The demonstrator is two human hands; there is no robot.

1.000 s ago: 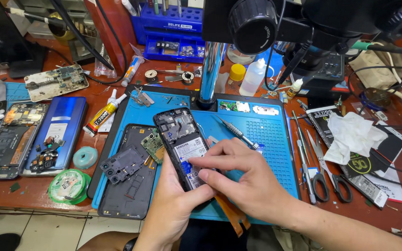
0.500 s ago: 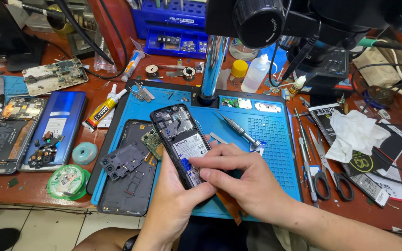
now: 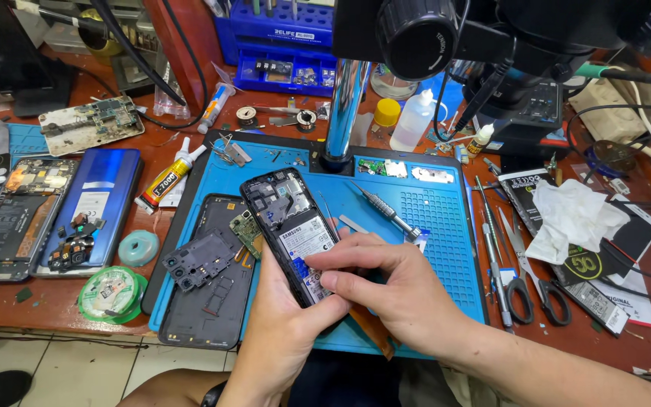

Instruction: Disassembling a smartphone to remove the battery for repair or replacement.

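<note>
My left hand point(image 3: 284, 324) grips the lower end of an opened black phone point(image 3: 284, 218), its back off and the battery and frame showing. My right hand point(image 3: 389, 290) lies across the phone's lower part, fingertips pinched on the battery near a small blue tab. The phone is tilted up over a blue work mat point(image 3: 431, 226). A black back cover point(image 3: 212, 301) with a loose camera frame piece point(image 3: 197, 260) lies just left of my left hand. A small green circuit board point(image 3: 246, 226) sits beside the phone.
A screwdriver point(image 3: 386, 211) lies on the mat. Tweezers and scissors point(image 3: 518, 271) rest at the right by a crumpled white tissue point(image 3: 570, 215). Left: a blue phone point(image 3: 92, 203), another opened phone point(image 3: 9, 218), glue tube point(image 3: 167, 177), tape rolls point(image 3: 111, 290). A microscope stand point(image 3: 344, 105) rises behind.
Both hands and the phone have stayed in nearly the same place. My right fingers have shifted slightly over the battery; the view has moved a little.
</note>
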